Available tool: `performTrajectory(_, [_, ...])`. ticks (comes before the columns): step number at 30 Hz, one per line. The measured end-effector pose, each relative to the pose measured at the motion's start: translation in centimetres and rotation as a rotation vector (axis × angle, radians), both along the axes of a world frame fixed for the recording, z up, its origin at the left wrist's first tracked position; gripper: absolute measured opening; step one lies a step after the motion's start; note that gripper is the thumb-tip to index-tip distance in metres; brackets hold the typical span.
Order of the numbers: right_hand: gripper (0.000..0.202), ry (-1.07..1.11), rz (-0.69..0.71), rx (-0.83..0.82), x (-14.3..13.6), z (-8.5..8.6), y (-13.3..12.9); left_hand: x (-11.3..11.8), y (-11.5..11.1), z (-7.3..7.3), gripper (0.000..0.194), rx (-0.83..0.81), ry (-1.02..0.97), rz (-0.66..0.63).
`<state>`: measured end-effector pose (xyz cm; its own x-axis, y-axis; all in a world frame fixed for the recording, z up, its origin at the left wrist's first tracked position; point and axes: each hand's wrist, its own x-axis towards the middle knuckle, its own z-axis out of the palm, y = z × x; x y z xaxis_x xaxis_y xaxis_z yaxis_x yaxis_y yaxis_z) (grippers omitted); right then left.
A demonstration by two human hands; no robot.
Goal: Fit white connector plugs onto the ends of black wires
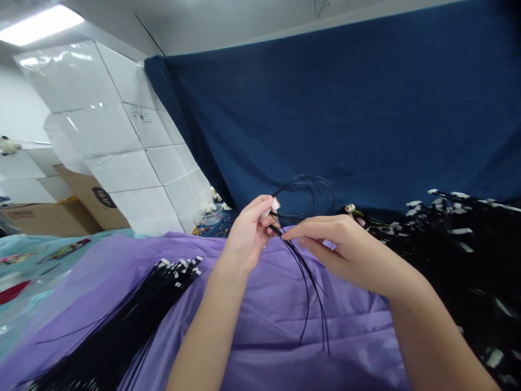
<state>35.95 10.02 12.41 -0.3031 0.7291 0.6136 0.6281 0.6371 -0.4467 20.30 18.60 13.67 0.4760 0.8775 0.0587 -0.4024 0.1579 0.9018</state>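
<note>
Thin black looped cords (293, 251): smooth, slight sheen. Wide purple sheet (268, 309), near: creased, soft sheen. Dark-blue hanging cloth (345, 119), far: matt. Stacked white boxes (126, 174), left: under glossy clear plastic film (73, 57).

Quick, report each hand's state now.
Left hand: closed, holding the cords.
Right hand: fingertips at the cords; whether it grips them cannot be told.

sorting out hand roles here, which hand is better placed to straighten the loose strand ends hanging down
Probably the right hand: its fingers are right by the black strands where these leave the left hand. The left hand seems busy gripping them near the white tag.
</note>
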Motion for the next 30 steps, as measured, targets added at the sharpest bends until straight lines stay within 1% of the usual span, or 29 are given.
performTrajectory(2, [0.040,0.023,0.041,-0.039,0.0,0.0,0.1,0.1,0.0,-0.1,0.021,0.000,0.008,-0.004])
performTrajectory(5, [0.040,0.052,0.028,-0.057,0.0,-0.2,0.4,0.2,0.1,-0.2,0.019,0.007,0.006,-0.009])
performTrajectory(9, [0.024,0.129,-0.017,-0.055,0.0,-0.3,0.8,0.2,0.1,-0.3,0.019,0.028,-0.010,-0.003])
performTrajectory(11, [0.014,0.201,-0.037,-0.068,0.1,-0.2,1.0,0.2,0.1,-0.4,0.019,0.041,-0.019,0.003])
performTrajectory(13, [0.008,0.339,-0.036,-0.089,0.3,-0.2,1.1,0.2,0.1,-0.4,0.018,0.048,-0.017,0.007])
performTrajectory(18, [0.013,0.792,-0.016,-0.122,1.2,0.0,1.1,0.2,0.2,-0.4,0.019,0.067,-0.015,0.016])
performTrajectory(24, [0.015,1.247,-0.046,0.007,2.5,0.8,0.9,0.1,0.3,-0.6,0.021,0.092,-0.028,-0.006])
performTrajectory(27, [0.016,1.429,0.006,0.051,3.3,1.3,0.8,0.0,0.4,-0.6,0.021,0.100,-0.009,-0.017])
performTrajectory(30, [0.019,1.581,0.113,0.071,3.7,1.6,0.5,0.0,0.2,-0.5,0.022,0.106,0.007,-0.026])
